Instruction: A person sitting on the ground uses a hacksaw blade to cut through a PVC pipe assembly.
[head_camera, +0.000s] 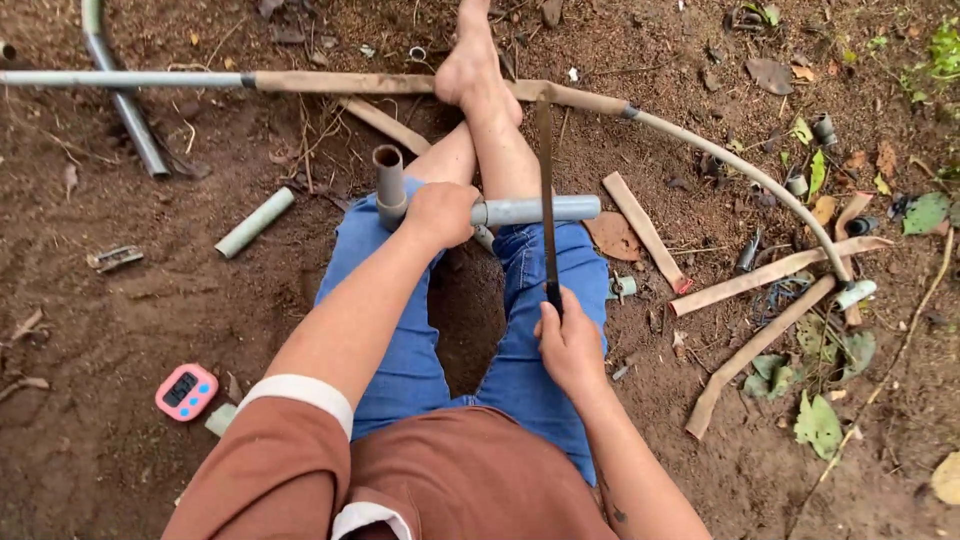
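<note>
I sit on bare soil with my legs in blue jeans stretched forward. My left hand (441, 213) grips a grey plastic pipe fitting (390, 185) with a short pipe (535, 210) sticking out to the right, held across my knees. My right hand (567, 340) holds the handle end of a thin dark saw blade (546, 190), which stands upright across the short pipe. My bare foot (470, 62) rests on a long pipe (130, 78) lying across the ground ahead.
A pink digital timer (186, 391) lies at the left. A loose pipe piece (255, 222), a curved grey pipe (125, 105), flat wooden strips (770, 270), small fittings (822, 128) and dry leaves are scattered on the soil.
</note>
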